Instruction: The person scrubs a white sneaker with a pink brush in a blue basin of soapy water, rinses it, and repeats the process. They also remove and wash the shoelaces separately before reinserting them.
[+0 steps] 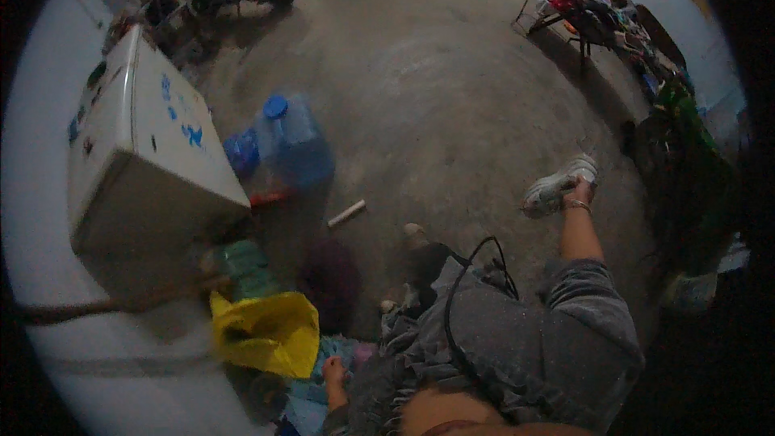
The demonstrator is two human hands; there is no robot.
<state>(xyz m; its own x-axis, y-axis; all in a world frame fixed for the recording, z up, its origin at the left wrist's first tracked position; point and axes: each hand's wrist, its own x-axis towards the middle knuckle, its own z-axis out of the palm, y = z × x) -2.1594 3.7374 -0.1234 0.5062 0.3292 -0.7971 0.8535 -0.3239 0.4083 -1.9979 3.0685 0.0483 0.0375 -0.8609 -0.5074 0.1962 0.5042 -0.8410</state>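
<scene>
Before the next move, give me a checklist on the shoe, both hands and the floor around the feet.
1. Right hand grips the white shoe: ok, fingers at its heel end.
2. Shoe lifted off the concrete floor: cannot tell.
3. Left hand free: cannot tell, it is low by the blue cloth, fingers curled.
4. Floor beside the shoe free of things: ok.
5. Clutter on the left: not ok, yellow bag, blue water jug and a small white tube lie there.
</scene>
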